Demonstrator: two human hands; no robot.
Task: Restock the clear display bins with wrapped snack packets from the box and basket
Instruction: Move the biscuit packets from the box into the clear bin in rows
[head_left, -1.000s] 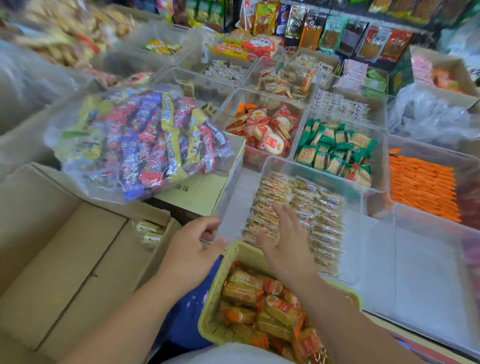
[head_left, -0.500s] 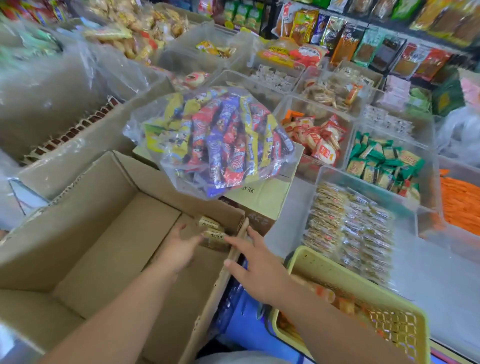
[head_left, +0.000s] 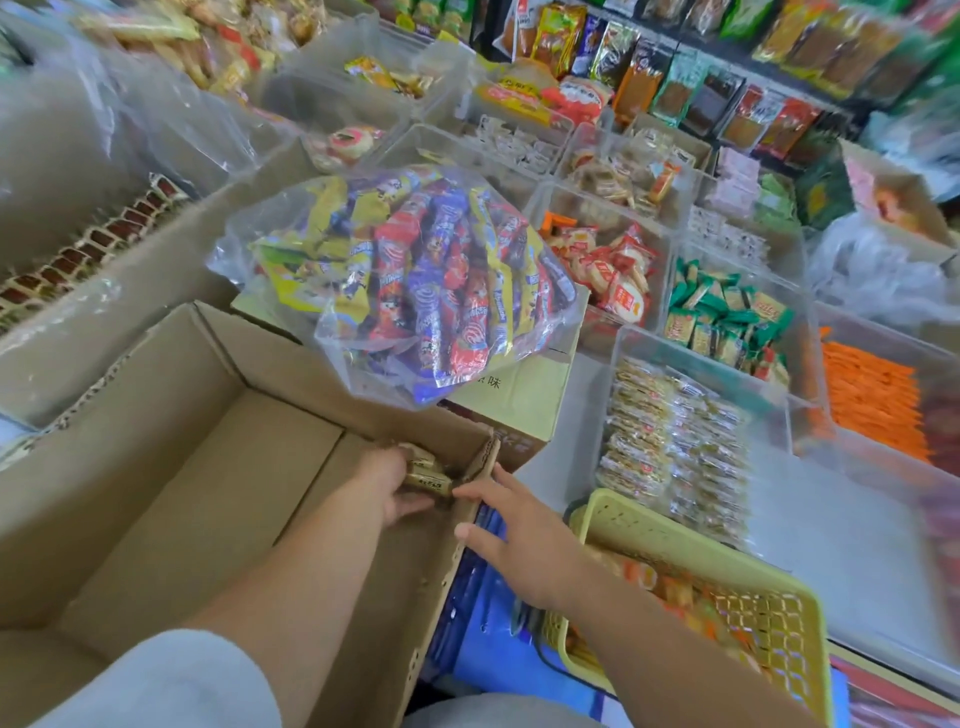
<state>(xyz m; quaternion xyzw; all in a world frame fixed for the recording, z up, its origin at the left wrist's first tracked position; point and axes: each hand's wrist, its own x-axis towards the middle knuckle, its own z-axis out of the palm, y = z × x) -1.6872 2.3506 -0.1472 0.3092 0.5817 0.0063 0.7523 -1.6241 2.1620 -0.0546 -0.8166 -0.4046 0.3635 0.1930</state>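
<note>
A large open cardboard box (head_left: 171, 467) fills the lower left. In its far right corner lie a few brown wrapped snack packets (head_left: 428, 475). My left hand (head_left: 395, 486) is down in that corner, its fingers curled round the packets. My right hand (head_left: 511, 535) rests with straight fingers on the box's right wall, holding nothing. A yellow plastic basket (head_left: 670, 540) with orange wrapped packets sits at the lower right. A clear display bin (head_left: 618, 358) beyond it holds rows of pale wrapped packets (head_left: 675, 447).
A clear bag of colourful wrapped snacks (head_left: 415, 280) lies on a closed carton (head_left: 524, 400) behind the box. Further clear bins hold red packets (head_left: 608, 270), green packets (head_left: 727, 322) and orange sticks (head_left: 872, 400). A blue stool (head_left: 498, 644) stands under the basket.
My right hand left the display bin and came to the box's wall. My left hand reached into the box corner and closed on the packets. The view swung left.
</note>
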